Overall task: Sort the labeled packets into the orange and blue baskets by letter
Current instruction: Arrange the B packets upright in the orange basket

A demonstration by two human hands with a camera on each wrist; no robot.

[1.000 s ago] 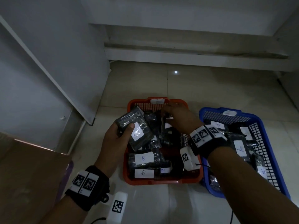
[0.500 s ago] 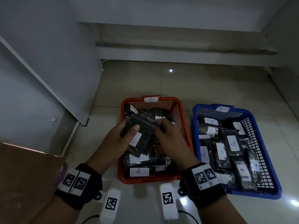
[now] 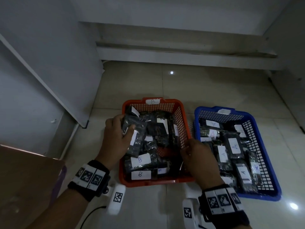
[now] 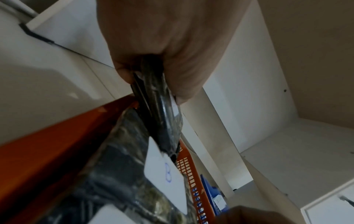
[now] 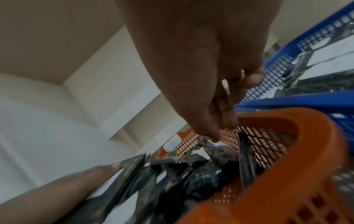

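currently left hand [image 3: 115, 139] grips a dark packet [image 3: 134, 138] over the orange basket [image 3: 180, 129], thumb across its face, label half hidden. judgement: read the letter before letting go. right hand [image 3: 200, 161] loosely curled, empty, between the orange and blue basket [image 3: 264, 154].

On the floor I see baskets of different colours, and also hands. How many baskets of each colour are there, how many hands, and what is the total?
Orange basket: 1
Blue basket: 1
Hands: 2 (the left hand, which grips a dark packet, and the right hand)
Total: 4
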